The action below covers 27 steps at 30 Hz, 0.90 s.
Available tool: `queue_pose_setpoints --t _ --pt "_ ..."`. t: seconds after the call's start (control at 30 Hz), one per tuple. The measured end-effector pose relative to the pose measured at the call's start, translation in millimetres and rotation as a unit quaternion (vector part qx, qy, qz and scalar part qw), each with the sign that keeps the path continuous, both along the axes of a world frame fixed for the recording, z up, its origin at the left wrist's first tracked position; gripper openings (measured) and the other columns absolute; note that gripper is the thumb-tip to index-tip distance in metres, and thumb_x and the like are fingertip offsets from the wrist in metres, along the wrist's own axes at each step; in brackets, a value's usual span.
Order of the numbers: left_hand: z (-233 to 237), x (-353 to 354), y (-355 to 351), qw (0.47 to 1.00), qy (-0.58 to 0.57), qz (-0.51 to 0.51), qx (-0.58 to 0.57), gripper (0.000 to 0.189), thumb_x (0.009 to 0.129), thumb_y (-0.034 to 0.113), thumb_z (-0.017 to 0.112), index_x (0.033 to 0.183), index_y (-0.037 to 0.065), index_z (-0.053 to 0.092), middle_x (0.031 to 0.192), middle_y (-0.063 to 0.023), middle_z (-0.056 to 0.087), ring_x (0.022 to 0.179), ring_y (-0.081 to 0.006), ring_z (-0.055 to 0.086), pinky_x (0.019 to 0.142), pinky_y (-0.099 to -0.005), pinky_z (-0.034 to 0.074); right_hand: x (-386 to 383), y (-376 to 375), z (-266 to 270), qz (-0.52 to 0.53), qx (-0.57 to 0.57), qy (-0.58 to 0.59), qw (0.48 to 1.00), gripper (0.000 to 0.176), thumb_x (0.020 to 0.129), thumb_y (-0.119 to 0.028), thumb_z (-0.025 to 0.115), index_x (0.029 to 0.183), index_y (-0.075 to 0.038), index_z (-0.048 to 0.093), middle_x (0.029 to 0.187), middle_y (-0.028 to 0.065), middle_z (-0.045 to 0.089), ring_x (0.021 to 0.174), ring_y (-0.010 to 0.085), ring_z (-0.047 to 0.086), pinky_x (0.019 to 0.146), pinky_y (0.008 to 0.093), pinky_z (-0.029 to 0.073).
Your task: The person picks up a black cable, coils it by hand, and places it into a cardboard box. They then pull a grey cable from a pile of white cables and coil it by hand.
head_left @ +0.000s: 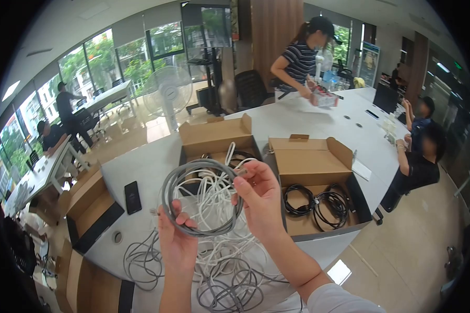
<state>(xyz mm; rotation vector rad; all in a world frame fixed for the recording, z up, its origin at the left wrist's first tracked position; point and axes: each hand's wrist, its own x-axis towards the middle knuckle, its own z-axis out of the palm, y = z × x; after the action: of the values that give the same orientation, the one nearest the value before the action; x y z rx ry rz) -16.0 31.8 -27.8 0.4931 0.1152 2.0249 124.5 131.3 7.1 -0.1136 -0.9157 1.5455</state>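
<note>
A grey cable point(173, 180), wound into a round coil, is held up above the table between both hands. My left hand point(178, 229) has its fingers wrapped round the lower left of the coil. At the coil's right side, my right hand point(256, 190) pinches the cable near one end. Beneath the hands lie tangled white cables point(214, 198) and loose grey cables point(230, 287). More loose grey cable point(143, 261) is left of my left hand.
An open box point(214, 133) holding cables stands behind the coil. Another open box point(310, 156) holds black coiled cables point(331, 208). Further boxes point(91, 208) stand at the left, near a phone point(132, 197). Several people are around, one standing across the table point(266, 115).
</note>
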Motion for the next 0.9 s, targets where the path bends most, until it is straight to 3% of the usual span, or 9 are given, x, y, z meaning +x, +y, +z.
queue_pose_setpoints --t 0.1,0.13,0.23,0.37,0.47,0.57,0.67,0.77,0.9 --pt "-5 -7 2 0.998 0.053 0.034 0.008 0.020 0.098 0.018 0.047 0.115 0.010 0.050 0.121 -0.0086 0.051 0.083 -0.0104 0.055 0.073 -0.0263 0.050 -3 -1 0 -0.007 0.007 -0.006 1.000 0.028 0.084 0.001 0.065 0.108 -0.005 0.051 0.091 0.0036 0.058 0.075 0.0085 0.056 0.057 0.0253 0.051" --pt "1 -2 2 0.994 0.059 0.084 -0.032 0.011 0.099 0.016 0.044 0.109 0.013 0.047 0.116 -0.0094 0.051 0.074 -0.0113 0.054 0.065 -0.0240 0.048 -4 -1 -1 -0.009 0.008 -0.011 1.000 0.029 0.084 0.001 0.065 0.108 -0.005 0.051 0.091 0.0036 0.058 0.075 0.0085 0.056 0.057 0.0255 0.051" --pt "6 -1 2 0.937 0.272 0.217 -0.027 0.003 0.100 0.015 0.042 0.101 0.015 0.039 0.109 -0.0099 0.050 0.062 -0.0125 0.051 0.055 -0.0229 0.044 -7 -3 -2 -0.022 0.027 -0.041 0.999 0.029 0.083 0.002 0.065 0.108 -0.005 0.051 0.093 0.0032 0.057 0.077 0.0077 0.055 0.058 0.0249 0.052" --pt "6 0 4 0.873 0.362 0.319 -0.076 0.008 0.097 0.009 0.041 0.099 0.011 0.034 0.106 -0.0124 0.049 0.057 -0.0121 0.049 0.049 -0.0220 0.040 -14 -9 -5 -0.052 0.073 -0.081 0.993 0.028 0.083 0.003 0.064 0.107 -0.004 0.050 0.096 0.0034 0.055 0.081 0.0066 0.052 0.058 0.0233 0.053" --pt "12 -1 0 0.828 0.413 0.365 -0.104 0.018 0.096 0.019 0.041 0.104 0.004 0.040 0.108 -0.0131 0.048 0.060 -0.0130 0.051 0.051 -0.0230 0.041 -19 -10 -9 -0.062 0.083 -0.087 0.991 0.029 0.083 0.003 0.064 0.108 -0.003 0.050 0.097 0.0033 0.054 0.082 0.0063 0.051 0.057 0.0221 0.052" --pt "9 -20 -1 0.672 0.587 0.447 -0.059 0.044 0.095 0.036 0.039 0.115 -0.002 0.049 0.111 -0.0136 0.048 0.068 -0.0146 0.055 0.056 -0.0245 0.043 -17 -12 -8 -0.076 0.093 -0.105 0.987 0.030 0.084 0.003 0.064 0.109 -0.003 0.050 0.096 0.0028 0.054 0.081 0.0059 0.050 0.055 0.0203 0.050" --pt "14 -15 -1 0.705 0.602 0.371 -0.056 0.061 0.094 0.047 0.035 0.123 -0.003 0.051 0.115 -0.0140 0.048 0.076 -0.0154 0.057 0.061 -0.0245 0.044 -12 -13 -4 -0.096 0.089 -0.116 0.985 0.031 0.084 0.003 0.063 0.111 -0.003 0.050 0.094 0.0020 0.053 0.080 0.0053 0.050 0.053 0.0185 0.048" --pt "10 -17 -1 0.750 0.600 0.273 -0.053 0.063 0.095 0.048 0.035 0.131 -0.003 0.044 0.118 -0.0148 0.047 0.080 -0.0163 0.057 0.063 -0.0258 0.045 -5 -11 -2 -0.108 0.079 -0.112 0.985 0.031 0.084 0.002 0.063 0.112 -0.003 0.050 0.094 0.0017 0.054 0.079 0.0047 0.050 0.051 0.0175 0.046" --pt "21 0 -5 0.786 0.550 0.257 -0.113 0.072 0.093 0.054 0.038 0.141 0.002 0.027 0.122 -0.0150 0.046 0.080 -0.0192 0.057 0.066 -0.0301 0.047 -3 -13 0 -0.123 0.079 -0.101 0.984 0.032 0.084 0.002 0.064 0.113 -0.004 0.050 0.097 0.0024 0.055 0.079 0.0046 0.051 0.051 0.0174 0.046"
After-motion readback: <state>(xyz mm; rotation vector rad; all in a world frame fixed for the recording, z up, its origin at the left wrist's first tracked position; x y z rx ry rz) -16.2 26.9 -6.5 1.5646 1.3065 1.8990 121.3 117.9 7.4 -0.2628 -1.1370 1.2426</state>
